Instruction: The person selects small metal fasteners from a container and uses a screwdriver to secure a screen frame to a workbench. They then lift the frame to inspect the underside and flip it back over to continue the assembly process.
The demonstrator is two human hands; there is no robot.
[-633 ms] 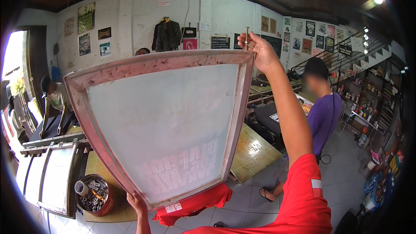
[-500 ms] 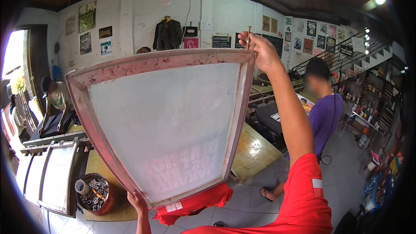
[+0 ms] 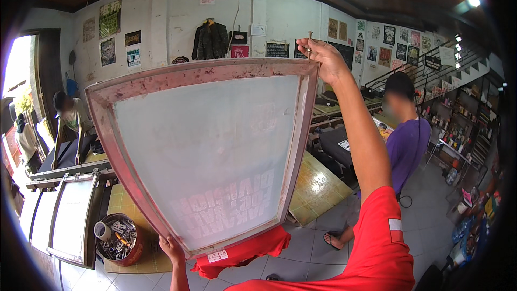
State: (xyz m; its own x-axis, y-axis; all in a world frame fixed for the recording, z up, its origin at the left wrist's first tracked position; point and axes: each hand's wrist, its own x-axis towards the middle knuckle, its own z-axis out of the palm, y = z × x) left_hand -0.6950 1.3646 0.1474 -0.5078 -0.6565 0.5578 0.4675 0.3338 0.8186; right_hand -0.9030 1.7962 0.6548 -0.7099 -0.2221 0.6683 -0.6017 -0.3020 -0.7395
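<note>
A large silk-screen printing frame [image 3: 202, 151] fills the middle of the head view, raised and tilted in front of me. Its rim is stained reddish-pink, its mesh is pale, and faint lettering shows in the lower part. My left hand [image 3: 172, 249] is closed on the lower left edge, its fingers partly behind the rim. At the upper right corner, my right hand [image 3: 326, 60] pinches a slim brass-coloured bolt [image 3: 309, 46] that stands upright above the rim. The base of this hand lies against the corner; how the bolt meets the frame is hidden.
A bucket [image 3: 126, 253] of metal clamps stands lower left, beside more screens [image 3: 74, 213]. A red shirt [image 3: 247, 256] lies below the frame. A person in purple [image 3: 407, 145] works at the right; others [image 3: 70, 116] are at the left. A yellowish board [image 3: 318, 188] sits right of the frame.
The frame and both hands keep nearly the same pose, and the grips are unchanged. The view has shifted slightly. The co-workers at the left have moved a little.
</note>
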